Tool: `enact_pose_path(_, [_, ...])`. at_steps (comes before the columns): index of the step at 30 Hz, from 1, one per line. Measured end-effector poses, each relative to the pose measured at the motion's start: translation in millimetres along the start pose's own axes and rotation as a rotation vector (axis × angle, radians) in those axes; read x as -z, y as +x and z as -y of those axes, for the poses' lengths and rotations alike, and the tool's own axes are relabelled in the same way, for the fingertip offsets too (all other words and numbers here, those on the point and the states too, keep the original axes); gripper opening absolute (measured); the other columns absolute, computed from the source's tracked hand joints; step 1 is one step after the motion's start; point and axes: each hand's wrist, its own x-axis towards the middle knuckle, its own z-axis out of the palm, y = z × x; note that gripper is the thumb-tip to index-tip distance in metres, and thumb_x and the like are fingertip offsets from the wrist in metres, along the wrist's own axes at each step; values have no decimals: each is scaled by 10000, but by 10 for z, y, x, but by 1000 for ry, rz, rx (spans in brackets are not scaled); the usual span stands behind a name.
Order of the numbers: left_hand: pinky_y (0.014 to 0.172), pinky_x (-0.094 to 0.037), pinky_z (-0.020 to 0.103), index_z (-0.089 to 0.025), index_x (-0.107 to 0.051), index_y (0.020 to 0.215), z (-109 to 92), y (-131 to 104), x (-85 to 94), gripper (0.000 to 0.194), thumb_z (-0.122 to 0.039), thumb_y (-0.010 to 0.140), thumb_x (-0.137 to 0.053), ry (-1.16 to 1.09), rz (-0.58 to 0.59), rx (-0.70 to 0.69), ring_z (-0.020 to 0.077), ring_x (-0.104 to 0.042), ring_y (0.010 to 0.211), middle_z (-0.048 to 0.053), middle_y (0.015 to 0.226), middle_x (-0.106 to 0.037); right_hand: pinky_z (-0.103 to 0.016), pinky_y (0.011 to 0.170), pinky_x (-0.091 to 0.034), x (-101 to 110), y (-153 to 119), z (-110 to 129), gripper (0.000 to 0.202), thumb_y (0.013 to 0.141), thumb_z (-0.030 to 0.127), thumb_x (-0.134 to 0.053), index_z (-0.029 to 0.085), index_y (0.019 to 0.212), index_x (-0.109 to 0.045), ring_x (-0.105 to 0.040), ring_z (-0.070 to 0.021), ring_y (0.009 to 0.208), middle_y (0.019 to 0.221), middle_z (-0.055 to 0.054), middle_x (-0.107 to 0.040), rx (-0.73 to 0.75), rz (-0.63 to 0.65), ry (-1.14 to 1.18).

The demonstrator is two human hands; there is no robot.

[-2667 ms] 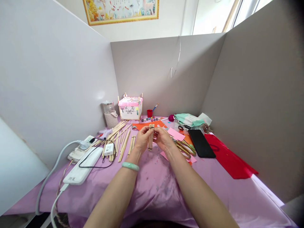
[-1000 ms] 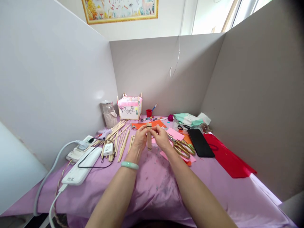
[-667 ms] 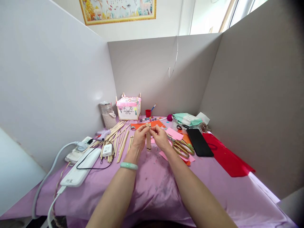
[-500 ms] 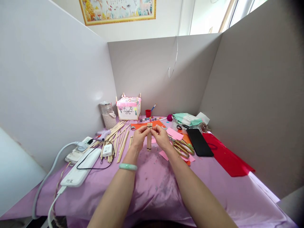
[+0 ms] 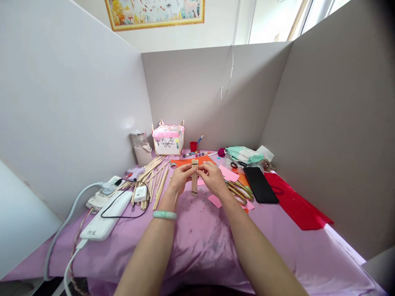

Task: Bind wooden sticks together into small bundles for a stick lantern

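Left hand [image 5: 180, 179], right hand [image 5: 213, 177] pinch stick bundle [image 5: 194, 181] (dark-banded near ends).

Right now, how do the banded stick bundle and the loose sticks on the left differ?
The stick bundle has dark bands; the loose sticks show none. The stick bundle is held between left hand and right hand; the loose sticks lie spread on purple cloth. Both look pale and straight.

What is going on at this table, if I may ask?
A person's left hand and right hand together hold a small bundle of pale wooden sticks, with dark bands near both its ends, over a purple fabric tablecloth. Loose pale wooden sticks lie to the left; gold-handled scissors lie to the right, among flat pink paper pieces.
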Motion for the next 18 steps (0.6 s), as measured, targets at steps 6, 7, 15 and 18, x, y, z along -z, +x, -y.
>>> enact_pose_path(6, [725, -505, 334, -148, -722, 860, -38, -30, 10, 333, -314, 581, -800, 82, 29, 3, 185, -651, 728, 80, 853, -704, -300, 664, -424, 10, 58, 5, 180, 710, 327, -658, 247, 871, -660, -531, -161, 706, 848, -16, -630, -127, -40, 162])
enact_pose_path(7, [724, -506, 338, -149, -722, 863, -46, -36, -1, 337, -318, 582, -800, 86, 39, 9, 195, -656, 737, 83, 852, -706, -301, 678, -435, -3, 74, 3, 213, 725, 344, -643, 246, 912, -663, -551, -166, 739, 877, -19, -642, -141, -48, 199])
enact_pose_path(15, [696, -513, 346, -124, -710, 844, -51, -32, 19, 363, -357, 579, -797, 127, 60, 18, 198, -655, 689, 79, 782, -701, -300, 725, -452, -183, 137, -35, 234, 794, 392, -565, 207, 836, -701, -576, -187, 816, 833, -26, -643, -125, -45, 270])
enact_pose_path(18, [705, -512, 344, -110, -710, 845, -56, -42, 48, 366, -364, 593, -785, 184, 66, 17, 186, -647, 685, 72, 760, -698, -290, 733, -438, -175, 135, -4, 217, 810, 350, -546, 190, 800, -693, -569, -175, 797, 819, -29, -625, -37, -44, 178])
